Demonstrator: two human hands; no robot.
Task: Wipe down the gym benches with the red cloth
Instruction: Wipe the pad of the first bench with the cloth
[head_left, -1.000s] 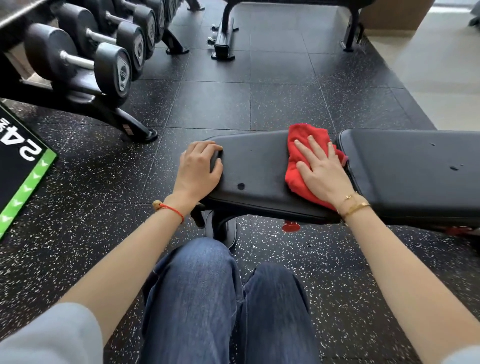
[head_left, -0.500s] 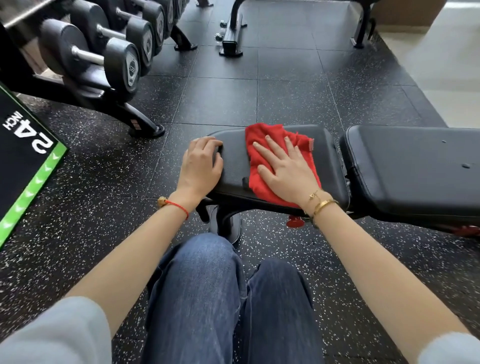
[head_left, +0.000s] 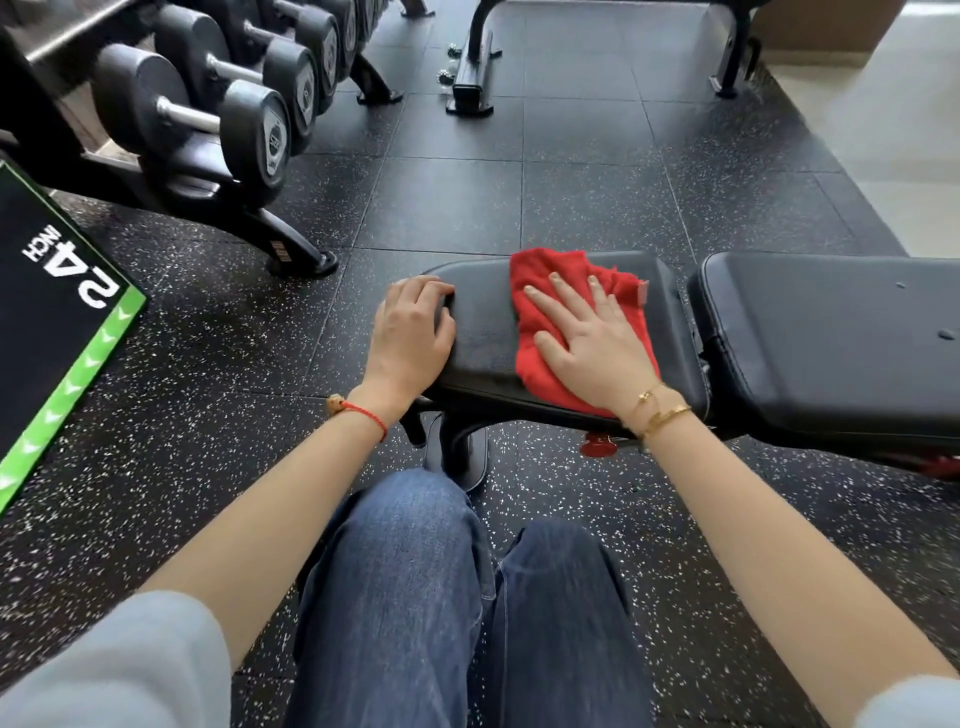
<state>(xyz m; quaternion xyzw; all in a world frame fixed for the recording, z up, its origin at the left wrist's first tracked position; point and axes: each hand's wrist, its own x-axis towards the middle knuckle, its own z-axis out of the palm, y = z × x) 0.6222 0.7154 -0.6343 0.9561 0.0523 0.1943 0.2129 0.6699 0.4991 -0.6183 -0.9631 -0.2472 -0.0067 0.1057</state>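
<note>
Speckled black rubber floor (head_left: 597, 197) tiles fill the gym around you, seen from your head camera as you crouch in blue jeans (head_left: 415, 597) before the gym bench (head_left: 483, 332). Your right hand (head_left: 592, 343) lies flat on the red cloth (head_left: 540, 291), fingers straight and slightly spread, pressing it onto the bench's smaller black pad. The cloth spreads out beneath and beyond your fingertips, bunched toward the pad's far edge, with a small tag showing just right of your little finger. Gold bracelets (head_left: 660, 410) circle that wrist. Your left hand (head_left: 413, 332), well left of the cloth, grips the rounded end of the same pad, fingers curled over its edge; a red string bracelet (head_left: 363, 413) sits at that wrist. Right of your right hand, across a narrow gap, lies the bench's longer pad (head_left: 831, 343). Far left of your left hand stands a dumbbell rack (head_left: 208, 119), with a black-and-green plyo box (head_left: 57, 291) nearer you.
</note>
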